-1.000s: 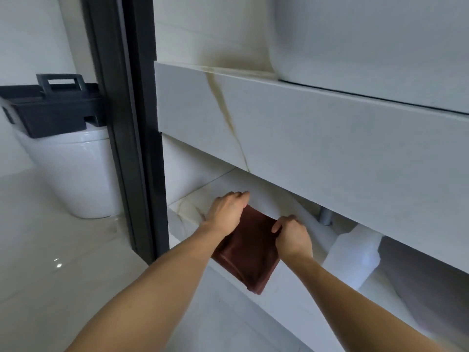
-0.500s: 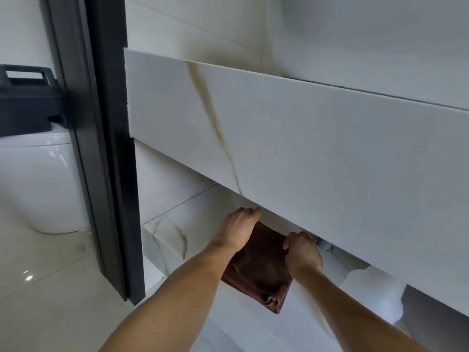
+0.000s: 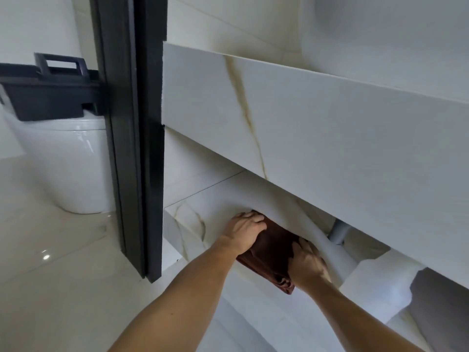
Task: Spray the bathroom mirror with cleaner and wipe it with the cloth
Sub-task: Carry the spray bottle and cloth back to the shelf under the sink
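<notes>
the brown cloth point(image 3: 272, 246) lies folded on the shelf point(image 3: 193, 219) under the marble vanity front point(image 3: 330, 148). the left hand point(image 3: 245, 231) curls over its far edge, the right hand point(image 3: 308, 264) grips its near side. it is best lifted with the folds kept together, clear of the vanity front.

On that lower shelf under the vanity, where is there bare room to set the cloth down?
Bare marble shelf lies between its left end and the left hand. To the right it is crowded: the folded brown cloth under both hands, the right hand, then the grey drain pipe and white plastic bottle.
</notes>
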